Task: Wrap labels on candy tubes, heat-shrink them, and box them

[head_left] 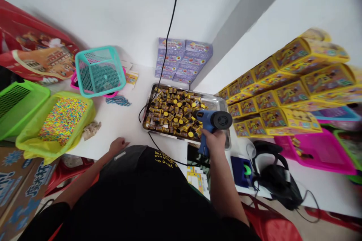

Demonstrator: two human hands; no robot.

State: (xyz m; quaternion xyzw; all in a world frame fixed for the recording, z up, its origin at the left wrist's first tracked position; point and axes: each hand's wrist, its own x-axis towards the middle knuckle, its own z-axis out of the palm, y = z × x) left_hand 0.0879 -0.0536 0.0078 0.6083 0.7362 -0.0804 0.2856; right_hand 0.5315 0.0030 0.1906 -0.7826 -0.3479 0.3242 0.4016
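Note:
My right hand is wrapped around the handle of a blue heat gun. The gun's nozzle points left, over a metal tray filled with small yellow-and-brown capped bottles. Some bottles stand with their yellow or dark caps up, while others lie on their sides. At the table's front edge, left of the tray, my left hand rests with its fingers curled in and nothing visible in them.
Stacked yellow boxes stand right of the tray, purple boxes behind it. A black cord crosses the tray's left end. At left are a teal basket and a yellow-lined basket of colourful pellets. A pink tray is at right.

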